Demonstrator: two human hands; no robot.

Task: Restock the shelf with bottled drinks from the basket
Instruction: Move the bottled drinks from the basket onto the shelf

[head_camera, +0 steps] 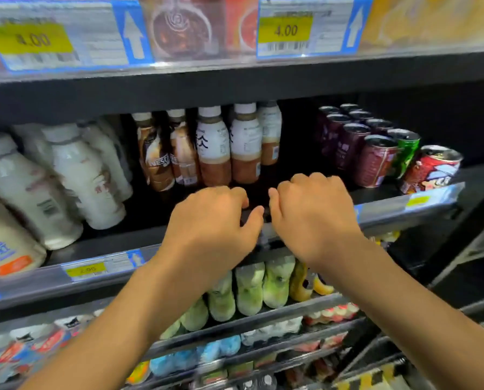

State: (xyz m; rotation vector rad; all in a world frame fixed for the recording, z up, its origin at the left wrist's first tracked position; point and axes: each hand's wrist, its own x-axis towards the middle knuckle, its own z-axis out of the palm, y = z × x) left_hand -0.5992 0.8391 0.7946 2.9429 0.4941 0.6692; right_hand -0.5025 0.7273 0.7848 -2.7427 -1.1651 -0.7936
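Two bare forearms are stretched forward from the near edge, over lower racks where green bottles (249,291) are stacked. Close together, the left hand (212,220) and right hand (311,215) are held knuckles up at the front lip of the middle shelf (117,237). The fingers of both are curled downward and hidden behind the knuckles; whether anything is gripped cannot be told. The pose is judged to suit setting down or straightening stock in the dark gap at the front. Just beyond the hands, brown bottles (215,153) are ranged upright in rows running back, labels faced outward. White bottles (86,175) are ranked to the left, cans (376,159) to the right. No basket is seen. Overhead, price tags (286,30) are clipped to an upper shelf edge.
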